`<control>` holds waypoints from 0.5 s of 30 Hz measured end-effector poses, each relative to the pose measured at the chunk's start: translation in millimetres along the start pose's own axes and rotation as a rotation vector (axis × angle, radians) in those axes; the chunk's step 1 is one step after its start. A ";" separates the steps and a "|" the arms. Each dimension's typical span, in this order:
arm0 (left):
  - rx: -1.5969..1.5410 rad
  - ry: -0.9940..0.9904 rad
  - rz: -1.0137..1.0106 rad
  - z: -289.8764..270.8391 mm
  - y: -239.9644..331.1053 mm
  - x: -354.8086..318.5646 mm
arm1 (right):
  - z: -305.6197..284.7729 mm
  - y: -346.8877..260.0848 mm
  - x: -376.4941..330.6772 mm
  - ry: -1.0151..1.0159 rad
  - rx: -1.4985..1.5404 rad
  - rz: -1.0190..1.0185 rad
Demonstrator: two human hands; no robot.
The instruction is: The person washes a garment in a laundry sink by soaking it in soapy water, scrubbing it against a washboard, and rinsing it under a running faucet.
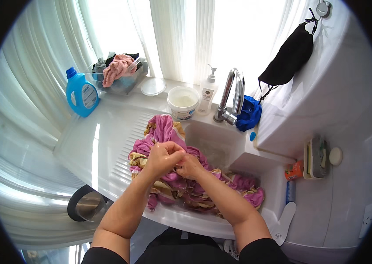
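Observation:
A wet pink-purple cloth (164,127) with yellow and brown patterned parts lies bunched from the ribbed washboard down into the white sink (208,225). Over its middle, my two hands meet. My left hand (164,157) is closed, its thumb and fingers pinched together against the other hand; whatever is between them is hidden. Just right of it, my right hand (190,167) is closed too, its curled fingers down at the cloth's folds and partly covered. The cloth's lower right end (254,196) rests in the basin, where some water shows.
Along the back stand a blue detergent bottle (83,94), a clear bin of clothes (120,72), a white tub (183,102), a pump bottle (207,92) and a chrome faucet (227,101). Brushes (286,220) lie on the right ledge beside a sponge holder (315,158).

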State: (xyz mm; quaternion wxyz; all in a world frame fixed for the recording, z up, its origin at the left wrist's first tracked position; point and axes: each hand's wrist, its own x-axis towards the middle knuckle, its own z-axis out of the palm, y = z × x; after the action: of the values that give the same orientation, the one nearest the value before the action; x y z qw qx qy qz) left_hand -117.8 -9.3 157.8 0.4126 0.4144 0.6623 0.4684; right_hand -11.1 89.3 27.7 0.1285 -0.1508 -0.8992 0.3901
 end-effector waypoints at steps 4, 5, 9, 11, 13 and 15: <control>-0.574 0.189 -0.283 -36.8 -13.4 58.6 | -27.9 6.3 -62.9 -0.088 0.117 0.163; -0.597 0.229 -0.314 -40.1 -28.1 70.8 | -37.7 8.1 -75.0 -0.094 0.231 0.229; -0.708 0.327 -0.378 -33.0 -62.1 117.2 | -52.4 40.9 -103.1 -0.001 0.476 0.417; -0.761 0.377 -0.407 -33.6 -66.8 140.0 | -55.1 35.8 -99.8 0.228 0.097 0.347; -0.712 0.460 -0.449 -26.9 -49.8 157.1 | -55.8 28.1 -87.3 0.435 0.032 0.310; -0.688 0.472 -0.419 -24.1 -54.4 171.1 | -52.5 29.1 -75.4 0.442 0.099 0.342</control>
State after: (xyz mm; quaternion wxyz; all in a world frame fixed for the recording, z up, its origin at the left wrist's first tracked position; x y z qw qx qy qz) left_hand -203.2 132.1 83.7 0.4498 -0.0071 0.6135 0.6490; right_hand 81.7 115.0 32.5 0.2611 -0.3754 -0.7905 0.4074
